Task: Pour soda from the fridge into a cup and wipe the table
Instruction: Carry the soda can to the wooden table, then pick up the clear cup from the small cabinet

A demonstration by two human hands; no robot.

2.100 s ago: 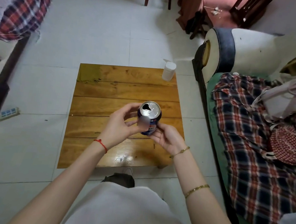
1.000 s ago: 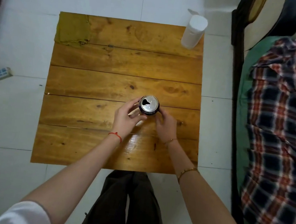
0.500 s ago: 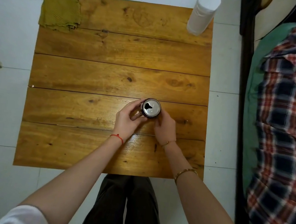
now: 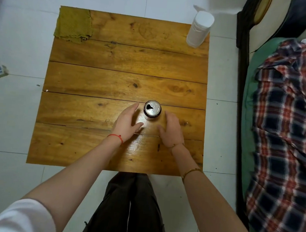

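Overhead view of a low square table (image 4: 127,62) built of five glossy wooden planks running left to right, with knots and dark seams between boards. A soda can (image 4: 152,109) stands upright near the table's centre, its long axis vertical and its silver lid facing the camera; the lid's dark opening lies toward the left side of the lid. The can's body is dark and cylindrical. The left hand (image 4: 127,121) rests just left of the can and the right hand (image 4: 171,130) just right of it, both with fingers loosely spread and relaxed, holding nothing and apart from the can. A thin red cord circles the left wrist; gold bracelets circle the right wrist and forearm. At the far right corner stands a white cylindrical cup (image 4: 199,30), upright, appearing tilted by the wide lens. At the far left corner lies a crumpled olive-green ribbed cloth (image 4: 74,24), flat against the wood. A plaid fabric (image 4: 288,130) covers the green sofa at right.
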